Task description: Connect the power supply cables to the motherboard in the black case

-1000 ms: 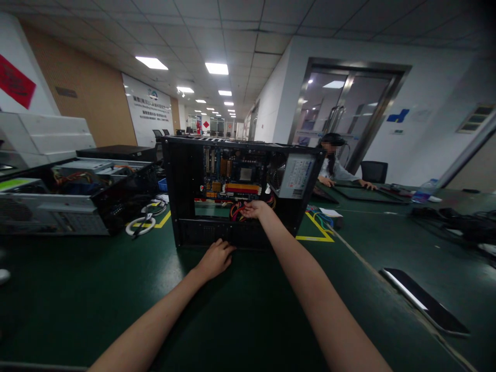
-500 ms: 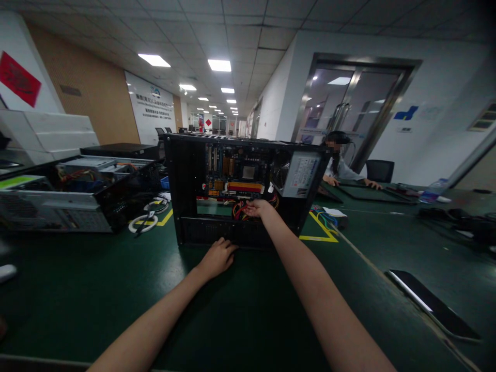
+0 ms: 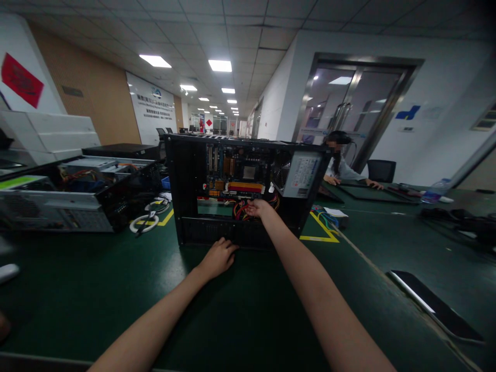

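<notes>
A black computer case (image 3: 209,231) stands upright on the green table, its open side towards me. Inside it are a motherboard (image 3: 237,164) with red and yellow memory slots (image 3: 245,187), and at the upper right a power supply (image 3: 302,176) with a label. My right hand (image 3: 258,208) reaches into the case, its fingers closed on a bundle of red, yellow and black power cables (image 3: 238,210). The fingertips are partly hidden among the wires. My left hand (image 3: 218,256) lies on the table with fingers stretched out, touching the lower front edge of the case.
A second, opened computer case (image 3: 73,209) lies at the left. Near it rests a coiled white cable (image 3: 144,223). Yellow tape (image 3: 320,238) marks the table. To the right are a phone (image 3: 436,305), a bottle (image 3: 437,191) and black cables (image 3: 465,222). A person (image 3: 341,165) sits beyond.
The whole view has shifted very slightly. Both hands stay in the same places, and the right hand keeps its hold on the cables.
</notes>
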The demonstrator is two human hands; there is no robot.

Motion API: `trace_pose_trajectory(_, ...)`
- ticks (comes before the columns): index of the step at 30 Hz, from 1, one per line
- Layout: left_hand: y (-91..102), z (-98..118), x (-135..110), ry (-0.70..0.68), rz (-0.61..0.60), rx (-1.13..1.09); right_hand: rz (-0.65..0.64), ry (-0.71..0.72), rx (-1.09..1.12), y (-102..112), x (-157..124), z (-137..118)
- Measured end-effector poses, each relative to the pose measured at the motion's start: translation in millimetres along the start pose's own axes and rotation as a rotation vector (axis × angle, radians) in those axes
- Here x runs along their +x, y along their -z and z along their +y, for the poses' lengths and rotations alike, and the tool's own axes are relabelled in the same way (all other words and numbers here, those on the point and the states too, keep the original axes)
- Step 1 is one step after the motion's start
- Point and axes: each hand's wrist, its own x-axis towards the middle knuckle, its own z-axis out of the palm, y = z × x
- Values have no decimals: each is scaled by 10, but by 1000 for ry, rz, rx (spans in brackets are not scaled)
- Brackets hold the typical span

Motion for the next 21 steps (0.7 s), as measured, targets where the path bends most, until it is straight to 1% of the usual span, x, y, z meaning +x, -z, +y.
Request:
trace_pose_trajectory(3,-6,-1,2,-2,-11,-4,71,-28,20,-8,-9,-6)
trace_pose_trajectory(4,-6,-2,3,-1,-16,-6,77,-28,26,-13,-16,-9)
trace_pose_trajectory(8,4,1,4,3,-24,-11,58,-8,45,-21,-57,-17)
trace_pose_trajectory(11,13,7,5,4,-17,-11,45,-31,53,-22,-96,-19)
trace_pose_trajectory(16,18,4,2,-2,-3,-10,86,-52,65,-37,-152,-22)
trace_pose_trajectory(21,6,-4,2,-3,9,-3,49,-35,61,-41,-172,-26)
